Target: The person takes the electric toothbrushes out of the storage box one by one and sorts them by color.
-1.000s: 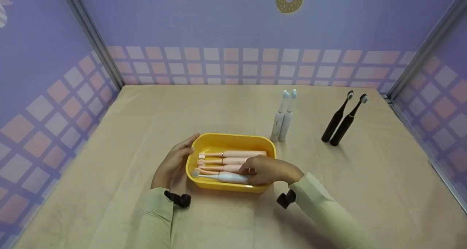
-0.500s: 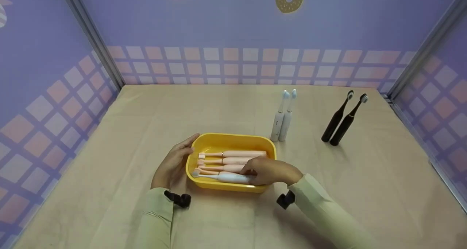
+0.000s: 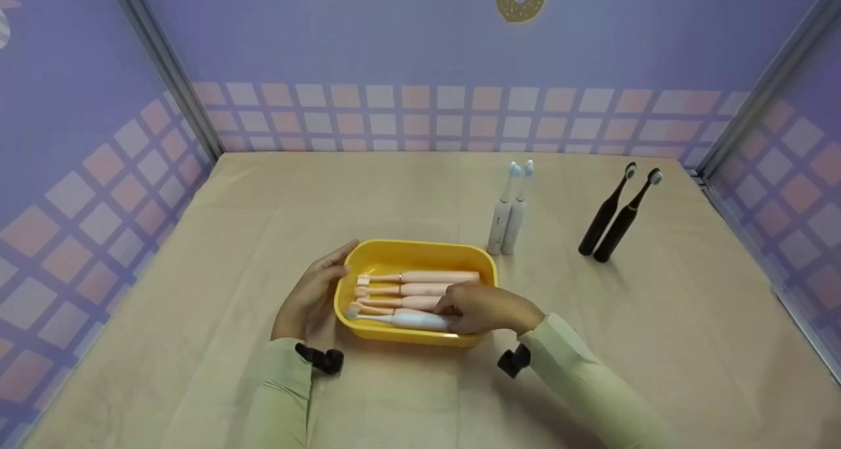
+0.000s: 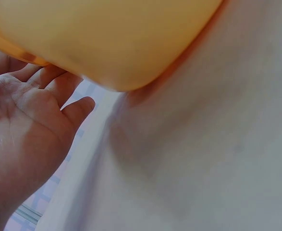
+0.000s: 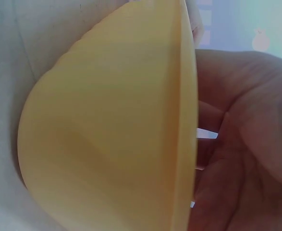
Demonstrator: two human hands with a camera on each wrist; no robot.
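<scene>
In the head view a yellow plastic bin (image 3: 420,250) stands on the table with several pink electric toothbrushes (image 3: 440,277) side by side inside. A white electric toothbrush (image 3: 417,320) lies along the near wall of the bin. My right hand (image 3: 489,306) reaches over the right rim and holds the handle end of this white toothbrush; its fingertips are partly hidden. At the left end, my left hand (image 3: 317,288) grips the bin, thumb over the rim and fingers along the outside. The left wrist view shows that palm (image 4: 30,120) below the bin wall (image 4: 112,43).
Two white electric toothbrushes (image 3: 508,229) stand upright close together behind the bin's right corner. Farther right stand two black electric toothbrushes (image 3: 611,225). Patterned purple walls (image 3: 420,48) enclose the cloth-covered table (image 3: 315,192) at the back and sides.
</scene>
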